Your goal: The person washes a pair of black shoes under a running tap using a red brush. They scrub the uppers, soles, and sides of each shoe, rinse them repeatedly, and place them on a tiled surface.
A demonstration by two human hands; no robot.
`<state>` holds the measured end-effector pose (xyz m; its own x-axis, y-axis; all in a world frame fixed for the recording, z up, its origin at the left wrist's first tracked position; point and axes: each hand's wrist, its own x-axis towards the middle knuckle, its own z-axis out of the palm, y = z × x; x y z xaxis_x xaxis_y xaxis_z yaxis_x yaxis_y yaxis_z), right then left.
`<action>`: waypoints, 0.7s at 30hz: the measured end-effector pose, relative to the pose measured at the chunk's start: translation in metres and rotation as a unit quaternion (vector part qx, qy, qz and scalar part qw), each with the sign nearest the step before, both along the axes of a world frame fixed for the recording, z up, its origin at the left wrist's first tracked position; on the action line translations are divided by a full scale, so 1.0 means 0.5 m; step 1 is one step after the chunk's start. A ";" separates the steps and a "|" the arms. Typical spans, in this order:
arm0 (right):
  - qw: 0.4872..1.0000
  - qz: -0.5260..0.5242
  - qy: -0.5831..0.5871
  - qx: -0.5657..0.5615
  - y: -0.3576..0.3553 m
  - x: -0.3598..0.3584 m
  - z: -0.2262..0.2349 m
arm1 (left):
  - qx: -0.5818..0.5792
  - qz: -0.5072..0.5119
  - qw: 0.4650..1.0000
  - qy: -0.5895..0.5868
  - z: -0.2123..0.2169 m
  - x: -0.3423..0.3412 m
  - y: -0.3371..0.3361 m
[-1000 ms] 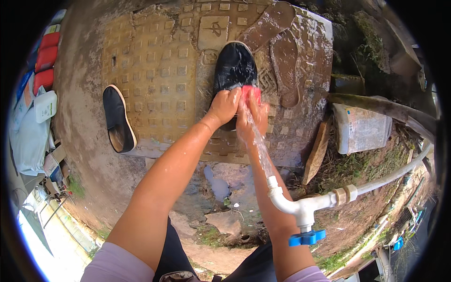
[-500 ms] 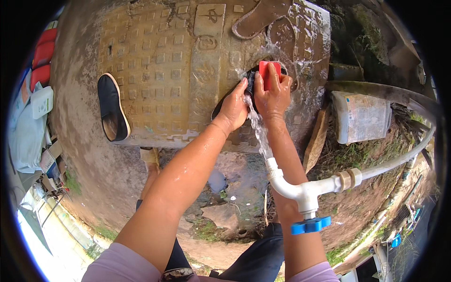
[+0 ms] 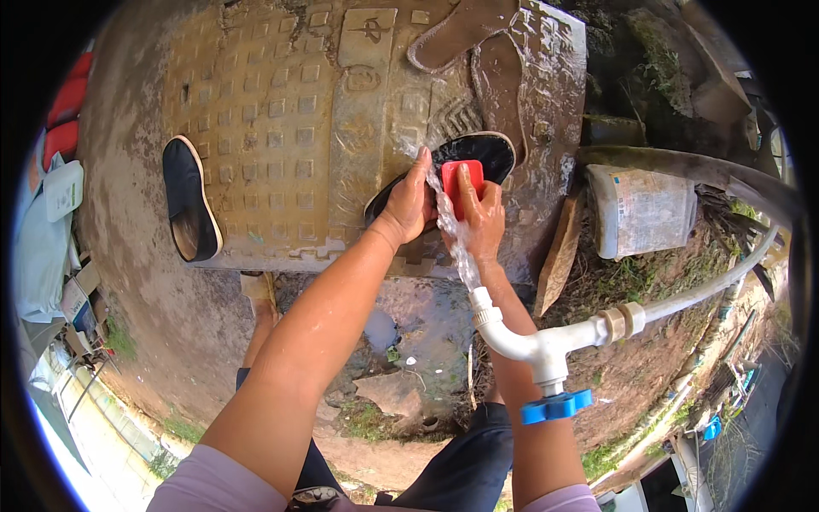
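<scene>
A wet black slip-on shoe (image 3: 497, 154) lies tilted on the stone slab, partly covered by my hands. My left hand (image 3: 408, 205) is closed round the near side of the shoe. In my right hand (image 3: 479, 224) is a red scrub brush (image 3: 463, 173), pressed against the shoe; its underside is hidden. Water from a white pipe tap (image 3: 516, 340) with a blue handle (image 3: 556, 408) runs between my hands onto the shoe. The other black slip-on shoe (image 3: 188, 200) rests at the slab's left end.
Two wet brown insoles (image 3: 497, 90) overlap at the back of the patterned stone slab (image 3: 286, 102). A dirty white plastic container (image 3: 641, 212) and a wooden board (image 3: 559, 256) stand to the right. A grey hose (image 3: 717, 277) feeds the tap.
My right hand has drawn the red brush nearer along the shoe. More of the shoe's toe and the second insole now show. The whole view has shifted slightly.
</scene>
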<state>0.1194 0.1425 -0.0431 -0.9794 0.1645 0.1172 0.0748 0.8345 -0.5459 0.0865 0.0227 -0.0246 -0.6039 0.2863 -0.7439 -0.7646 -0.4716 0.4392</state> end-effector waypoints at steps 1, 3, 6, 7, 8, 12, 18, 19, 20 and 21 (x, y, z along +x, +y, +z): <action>0.999 0.005 -0.011 0.049 0.013 -0.009 0.003 | -0.032 0.001 0.999 -0.009 -0.006 0.000 -0.004; 0.993 -0.071 -0.005 0.096 0.028 -0.045 0.012 | -0.054 -0.048 0.997 -0.033 -0.023 -0.002 -0.010; 0.998 -0.047 0.014 0.041 0.002 0.005 0.006 | -0.054 -0.035 0.997 -0.037 -0.046 0.004 -0.010; 0.997 -0.055 -0.062 0.001 -0.001 0.028 0.017 | -0.049 -0.021 0.998 -0.038 -0.050 0.007 -0.010; 0.992 -0.056 -0.113 -0.021 0.001 0.047 0.027 | -0.050 -0.021 0.998 -0.040 -0.053 0.009 -0.010; 0.995 -0.009 -0.097 -0.007 0.026 0.037 0.028 | -0.074 -0.063 0.994 -0.044 -0.057 0.025 -0.012; 0.986 -0.145 0.048 0.063 0.022 -0.011 0.002 | -0.103 -0.060 0.992 -0.045 -0.065 0.029 -0.013; 0.989 -0.140 -0.025 0.024 0.008 0.020 0.008 | -0.112 -0.035 0.993 0.005 -0.065 0.030 -0.010; 0.988 -0.101 -0.118 0.007 -0.003 0.059 0.012 | -0.116 -0.029 0.993 -0.007 -0.062 0.029 -0.013; 0.981 -0.092 -0.166 -0.043 -0.009 0.099 0.021 | -0.075 -0.024 0.997 0.004 -0.055 0.032 -0.014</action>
<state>0.1688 0.1379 -0.0327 -0.9140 0.3368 -0.2263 0.4056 0.7417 -0.5342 0.1024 0.0159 -0.0519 -0.5983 0.2004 -0.7758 -0.7807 -0.3635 0.5083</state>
